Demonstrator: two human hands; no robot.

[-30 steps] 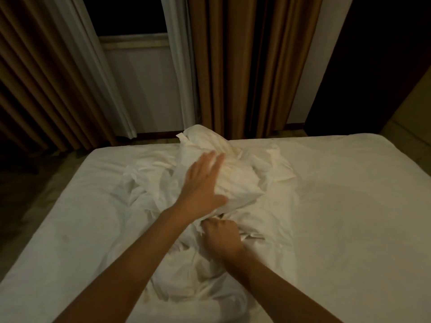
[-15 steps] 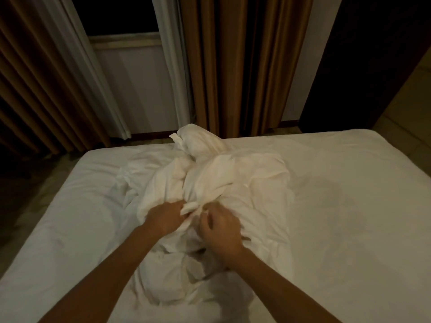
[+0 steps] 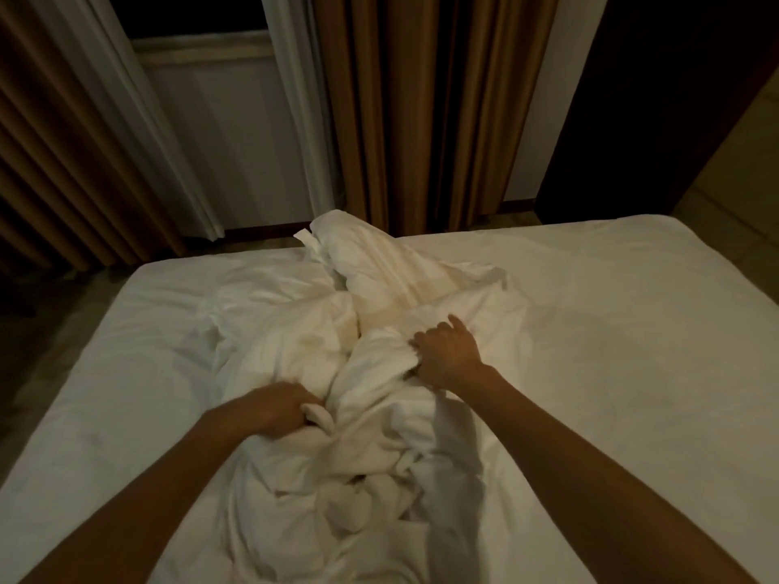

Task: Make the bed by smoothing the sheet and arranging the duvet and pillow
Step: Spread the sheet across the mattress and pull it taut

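Both hands clutch the crumpled duvet (image 3: 371, 373) heaped mid-bed on the sheet (image 3: 632, 330): left hand (image 3: 276, 408) grips a near fold, right hand (image 3: 449, 351) a bunch farther up.

The duvet (image 3: 379, 330) lies heaped along the middle of the bed (image 3: 632, 330), from six to twelve o'clock. On it, the left hand (image 3: 274, 408) grips at eight o'clock and the right hand (image 3: 449, 351) at two. Curtains (image 3: 421, 120) hang behind at twelve.
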